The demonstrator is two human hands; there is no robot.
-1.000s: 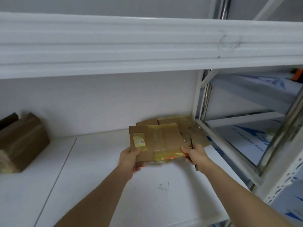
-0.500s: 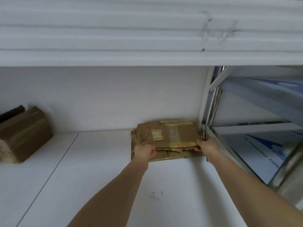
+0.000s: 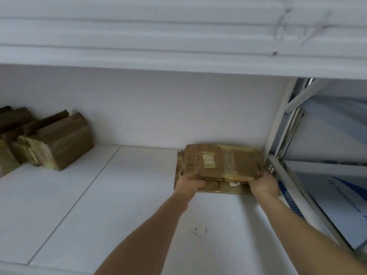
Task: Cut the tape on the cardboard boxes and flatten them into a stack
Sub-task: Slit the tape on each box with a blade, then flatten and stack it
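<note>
Pressing flattened carton (image 3: 228,161) onto the stack (image 3: 224,188) at two o'clock on the shelf (image 3: 119,205), left hand (image 3: 188,184) and right hand (image 3: 265,184) gripping its near corners, best squaring edges before letting go.

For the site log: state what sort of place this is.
Probably a storeroom or stockroom: white metal shelving with angled braces, a stack of flattened cardboard boxes on the shelf, and taped-up boxes at the left.
</note>
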